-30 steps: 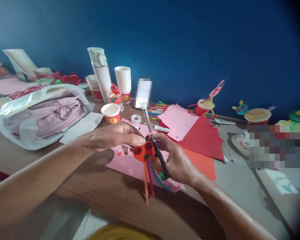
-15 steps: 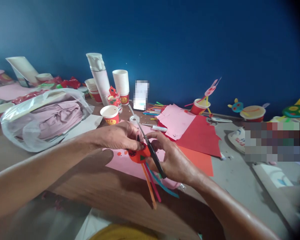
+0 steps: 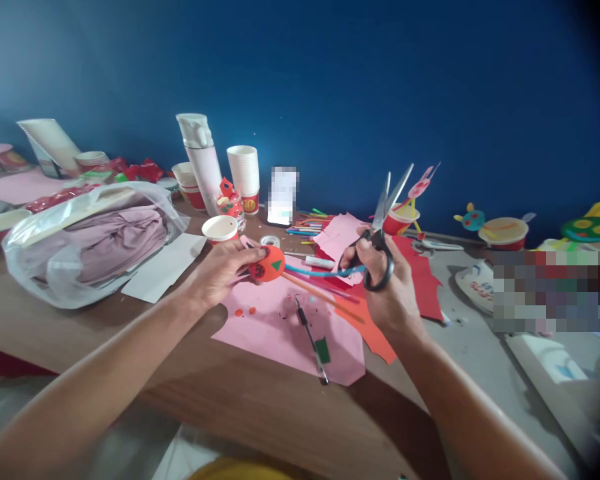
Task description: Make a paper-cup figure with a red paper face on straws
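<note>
A: Deep blue wall (image 3: 330, 100) behind a crowded wooden tabletop (image 3: 80, 333). What stands out at the hands?

B: The black-handled steel scissors (image 3: 379, 230) are up, clear of the round orange piece (image 3: 267, 263), their blades in a narrow V. The right hand (image 3: 387, 283) has its fingers curled around the handles.

A: Where's the orange piece?

B: Held above the pink paper sheet (image 3: 275, 337), pinched in the closed fingers of the left hand (image 3: 217, 273). A blue paper strip (image 3: 320, 271) trails from it toward the scissors, and a black pen (image 3: 307, 337) lies on the sheet
</note>
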